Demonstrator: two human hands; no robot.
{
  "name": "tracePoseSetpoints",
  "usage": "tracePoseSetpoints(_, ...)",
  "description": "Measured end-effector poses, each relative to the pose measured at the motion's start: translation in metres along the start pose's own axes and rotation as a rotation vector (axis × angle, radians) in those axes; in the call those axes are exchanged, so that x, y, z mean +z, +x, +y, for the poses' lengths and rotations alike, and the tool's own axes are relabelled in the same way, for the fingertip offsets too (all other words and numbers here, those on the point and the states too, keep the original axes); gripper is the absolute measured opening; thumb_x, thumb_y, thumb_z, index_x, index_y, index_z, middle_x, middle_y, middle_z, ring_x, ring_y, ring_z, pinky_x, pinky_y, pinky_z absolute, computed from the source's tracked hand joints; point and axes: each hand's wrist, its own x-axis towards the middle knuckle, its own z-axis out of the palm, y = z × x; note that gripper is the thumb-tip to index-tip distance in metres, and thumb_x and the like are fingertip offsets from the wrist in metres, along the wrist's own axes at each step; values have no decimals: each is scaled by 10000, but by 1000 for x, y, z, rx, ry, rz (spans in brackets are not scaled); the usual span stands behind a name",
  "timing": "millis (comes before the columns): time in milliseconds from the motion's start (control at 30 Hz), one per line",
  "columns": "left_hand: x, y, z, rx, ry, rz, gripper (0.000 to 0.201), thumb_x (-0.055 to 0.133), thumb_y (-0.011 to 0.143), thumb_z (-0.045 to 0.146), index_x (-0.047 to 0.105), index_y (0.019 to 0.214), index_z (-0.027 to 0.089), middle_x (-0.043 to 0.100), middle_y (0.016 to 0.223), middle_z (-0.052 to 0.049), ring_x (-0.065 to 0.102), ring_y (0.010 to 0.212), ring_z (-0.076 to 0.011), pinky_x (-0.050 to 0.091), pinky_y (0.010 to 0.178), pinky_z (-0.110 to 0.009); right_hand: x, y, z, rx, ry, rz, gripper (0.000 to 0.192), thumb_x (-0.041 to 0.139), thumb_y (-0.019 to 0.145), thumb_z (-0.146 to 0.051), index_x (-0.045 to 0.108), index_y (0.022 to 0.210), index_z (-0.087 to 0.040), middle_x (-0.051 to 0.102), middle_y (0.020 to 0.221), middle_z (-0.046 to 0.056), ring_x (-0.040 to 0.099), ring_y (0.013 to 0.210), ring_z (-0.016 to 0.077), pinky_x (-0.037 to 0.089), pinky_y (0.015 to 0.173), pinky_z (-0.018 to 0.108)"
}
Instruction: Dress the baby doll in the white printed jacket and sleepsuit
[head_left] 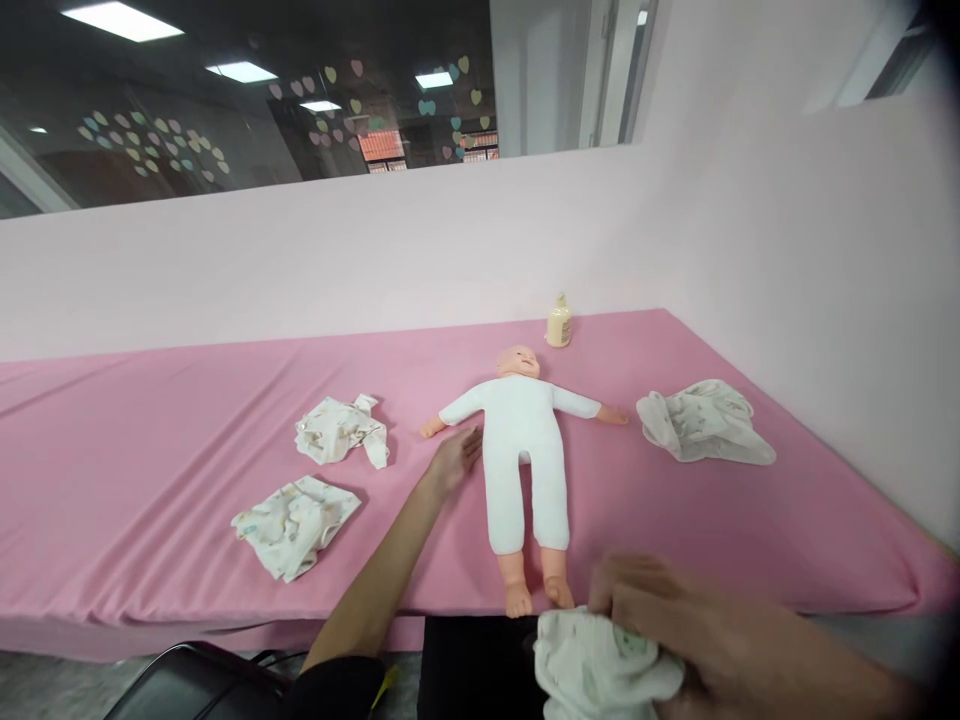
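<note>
1. Left hand (pixel 454 458), frame centre, fingers spread open, resting beside doll (pixel 521 440) on pink bench (pixel 150 450).
2. Right hand (pixel 675 625), lower right, fingers gripping white cloth (pixel 600 665).

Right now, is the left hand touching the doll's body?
Cannot tell. In the head view the left hand lies flat on the pink table cover, fingertips right at the side of the doll, but neither contact nor a gap shows plainly.

Pink-covered table (pixel 150 470), baby doll (pixel 523 440), three crumpled cloths (pixel 342 428) (pixel 295 522) (pixel 703 420), small bottle (pixel 559 324) at the back edge
</note>
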Motion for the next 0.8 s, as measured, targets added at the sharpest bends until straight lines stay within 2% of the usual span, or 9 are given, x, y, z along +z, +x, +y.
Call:
tracePoseSetpoints(67,-7,-27,8,86,47,91,205,665,867,328,702,967,152,681,1174,-134,584,1198,-290,383,1103,-447,-28,12,3,25,13,-46,341,507,691,-1,503,921,-252,617,900,14,583,823,162,515,720,272)
tracePoseSetpoints(133,-4,-63,22,210,60,38,279,643,886,423,699,1059,211,667,1217,-70,577,1202,-238,400,1085,-365,-51,28,2,32,-7,2,328,473,692,-4,503,914,-244,592,854,8,557,774,152,482,683,270)
tracePoseSetpoints(200,6,-98,40,373,103,-346,420,577,896,545,697,1087,191,691,1109,-103,629,1069,-257,475,967,-386,-68,49,-1,42,-35,67,321,462,726,-27,532,960,-235,563,803,-5,527,719,138,437,622,252)
tracePoseSetpoints(267,18,-124,60,375,197,-737,401,659,849,515,710,1021,156,695,998,-107,642,927,-232,512,825,-339,-82,69,-2,65,-25,117,271,492,756,-67,547,972,-221,547,780,-14,483,664,123,389,563,236)
tracePoseSetpoints(433,28,-128,102,334,356,-1016,283,704,837,357,697,1043,164,640,843,-44,585,706,-129,465,616,-225,-111,86,11,72,136,160,174,549,792,-144,552,955,-206,571,828,-3,484,661,116,381,561,230)
tracePoseSetpoints(500,20,-116,120,378,480,-1030,259,673,859,359,710,1030,168,644,847,-52,610,769,-158,489,664,-253,-123,76,20,132,117,75,138,581,776,-167,551,904,-209,559,813,-6,483,671,123,380,568,234)
tracePoseSetpoints(667,1,-100,170,581,697,-800,164,687,850,294,662,770,153,611,737,-30,568,687,-133,449,613,-251,-146,48,37,380,-36,-94,166,638,818,-349,529,827,-225,545,797,-10,466,674,138,373,558,249)
tracePoseSetpoints(733,2,-100,188,681,784,-748,185,707,833,288,634,721,160,610,744,-30,572,712,-140,453,639,-265,-152,45,37,465,-107,-48,257,658,823,-464,557,863,-231,573,827,0,497,693,154,390,575,266)
tracePoseSetpoints(800,5,-101,204,805,882,-662,181,718,825,293,638,716,172,609,764,-29,579,783,-155,466,709,-285,-156,46,35,525,-208,119,346,668,803,-559,578,857,-229,589,822,9,513,689,166,380,574,280)
